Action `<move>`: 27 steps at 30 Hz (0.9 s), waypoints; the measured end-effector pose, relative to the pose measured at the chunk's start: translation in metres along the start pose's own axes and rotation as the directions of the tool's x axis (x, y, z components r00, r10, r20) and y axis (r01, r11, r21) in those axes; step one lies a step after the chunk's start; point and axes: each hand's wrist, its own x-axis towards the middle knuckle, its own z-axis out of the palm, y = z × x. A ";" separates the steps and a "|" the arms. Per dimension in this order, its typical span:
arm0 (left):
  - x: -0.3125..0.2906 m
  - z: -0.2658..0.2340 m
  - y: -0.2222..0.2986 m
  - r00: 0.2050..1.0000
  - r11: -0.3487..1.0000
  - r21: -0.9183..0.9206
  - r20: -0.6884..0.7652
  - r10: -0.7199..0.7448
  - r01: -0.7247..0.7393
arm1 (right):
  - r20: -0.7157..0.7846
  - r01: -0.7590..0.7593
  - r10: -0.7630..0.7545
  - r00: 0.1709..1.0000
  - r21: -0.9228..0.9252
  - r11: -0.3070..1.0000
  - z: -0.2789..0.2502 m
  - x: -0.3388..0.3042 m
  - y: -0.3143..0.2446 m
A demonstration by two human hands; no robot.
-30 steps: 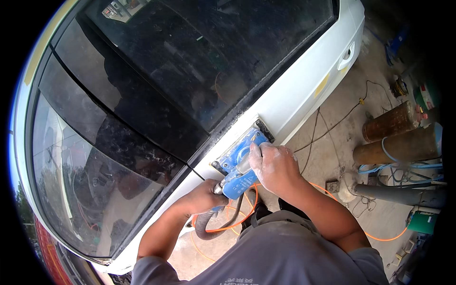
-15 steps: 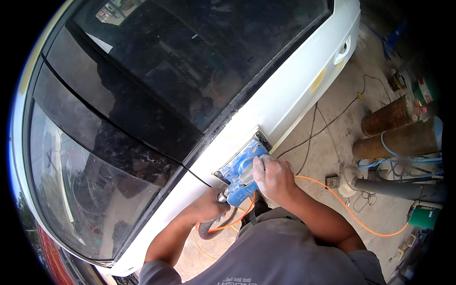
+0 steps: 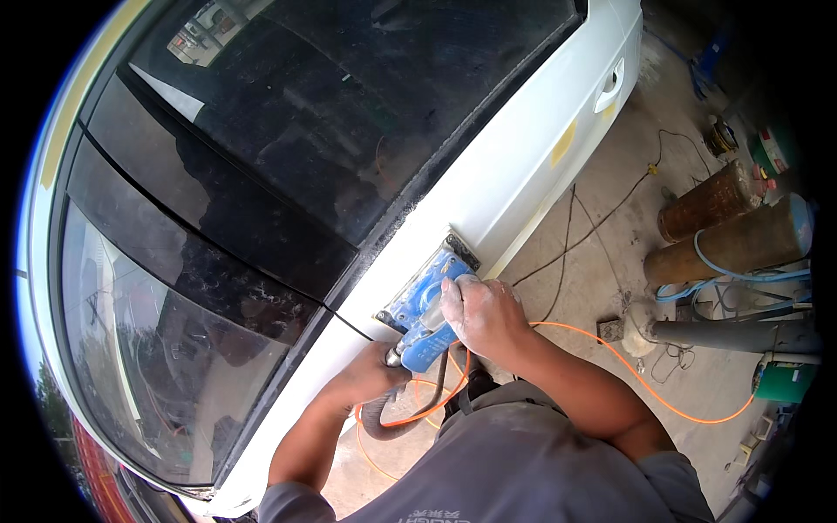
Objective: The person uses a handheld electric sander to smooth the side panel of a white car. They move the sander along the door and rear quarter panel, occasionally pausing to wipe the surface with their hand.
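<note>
A blue air sander with a long rectangular pad lies against the white car door, just below the window's dark trim. My right hand, dusted white, is wrapped over the sander's top. Behind it, my left hand grips the rear end of the sander, by the metal hose fitting. A grey ribbed hose and an orange air line hang under the tool. The pad's face against the panel is hidden.
Dusty dark windows fill the upper left. Yellowish patches mark the door near its handle. On the floor at right are two rusty gas cylinders, blue hoses, a grey pipe and a green container. Dark cables cross the concrete.
The sander and both hands sit slightly further left in the picture. The car and floor things have shifted a little too, as the view moved. Both grips stay the same.
</note>
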 end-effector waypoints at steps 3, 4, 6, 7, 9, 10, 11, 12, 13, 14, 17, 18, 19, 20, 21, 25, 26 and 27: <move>0.003 -0.015 0.012 0.999 0.995 -0.102 0.033 0.005 -0.002 | -0.039 -0.018 0.014 0.999 -0.091 0.996 -0.010 0.028 -0.012; 0.002 -0.018 0.023 0.999 0.992 -0.125 0.034 0.003 0.001 | -0.062 0.001 -0.007 0.998 -0.104 0.995 -0.011 0.035 -0.011; 0.009 -0.014 0.008 1.000 0.994 -0.109 0.009 0.011 -0.010 | -0.010 -0.029 0.028 1.000 -0.139 0.990 -0.011 0.032 -0.012; 0.013 -0.008 -0.007 1.000 0.996 -0.091 -0.006 0.007 -0.008 | -0.005 -0.038 0.038 0.999 -0.168 0.985 -0.008 0.023 -0.010; 0.014 0.004 -0.013 1.000 1.000 0.008 -0.014 0.004 -0.004 | 0.052 -0.091 0.100 0.994 -0.146 0.985 -0.005 0.006 0.001; 0.013 0.012 -0.017 0.999 0.999 0.020 -0.035 0.038 -0.038 | 0.036 -0.108 0.111 0.993 -0.082 0.991 -0.002 -0.003 0.009; 0.013 0.020 -0.020 0.999 1.000 0.012 -0.042 0.016 -0.016 | 0.023 -0.121 0.121 0.992 -0.018 0.993 0.003 -0.011 0.018; 0.013 0.028 -0.019 0.999 1.000 0.005 -0.048 -0.006 0.006 | 0.010 -0.132 0.132 0.991 0.047 0.990 0.005 -0.020 0.026; 0.014 0.038 -0.017 0.997 0.999 0.032 -0.077 0.008 -0.005 | 0.011 -0.132 0.132 0.991 0.109 0.985 0.000 -0.031 0.034; 0.016 0.048 -0.015 0.992 0.992 0.121 -0.119 0.031 -0.017 | -0.064 -0.203 0.222 0.973 0.217 0.955 0.003 -0.049 0.050; 0.031 0.084 -0.005 0.971 0.957 0.254 -0.153 0.184 -0.141 | -0.049 -0.317 0.509 0.859 0.731 0.605 0.006 -0.090 0.062; 0.034 0.101 -0.001 0.917 0.861 0.448 -0.189 0.353 -0.239 | -0.004 -0.290 0.592 0.806 0.869 0.401 0.004 -0.098 0.056; 0.043 0.120 0.004 0.901 0.830 0.497 -0.192 0.390 -0.254 | -0.004 -0.222 0.610 0.792 0.929 0.295 -0.001 -0.103 0.053; 0.050 0.136 0.004 0.883 0.800 0.542 -0.203 0.423 -0.258 | 0.007 -0.152 0.620 0.784 0.972 0.181 -0.005 -0.104 0.050; 0.054 0.149 0.002 0.880 0.783 0.561 -0.187 0.437 -0.270 | -0.022 -0.142 0.681 0.732 0.972 0.185 -0.013 -0.105 0.050; 0.034 0.169 0.021 0.898 0.704 0.643 -0.059 0.436 -0.300 | -0.046 -0.138 0.759 0.649 0.974 0.177 -0.027 -0.122 0.078; 0.024 0.166 0.027 0.909 0.686 0.662 -0.019 0.417 -0.302 | -0.098 -0.104 0.790 0.605 0.974 0.201 -0.025 -0.127 0.090; 0.023 0.158 0.014 0.790 0.528 0.784 -0.082 0.607 -0.325 | -0.149 -0.073 0.817 0.556 0.971 0.226 -0.024 -0.136 0.103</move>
